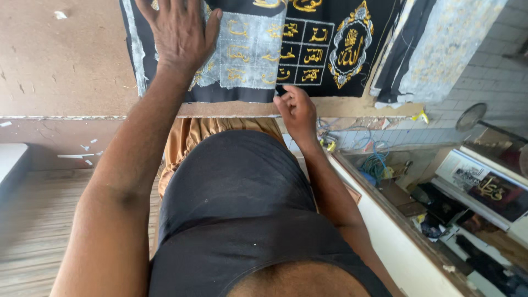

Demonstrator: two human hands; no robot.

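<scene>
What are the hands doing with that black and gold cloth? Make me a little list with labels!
left hand: left hand lies flat, fingers spread, on the cloth
right hand: right hand pinches the near edge of the cloth
cloth: black cloth with gold embroidered patterns, spread on the table
pale patch: grey-white backing sheet lies over part of the cloth, beside the left hand
table: brown board table, scuffed, with small white scraps
nearby: folded dark and grey fabric to the right of the cloth

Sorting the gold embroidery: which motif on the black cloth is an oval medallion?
The one at the cloth's right end, ringed by an ornate gold border; the others sit in square grid cells.
</scene>
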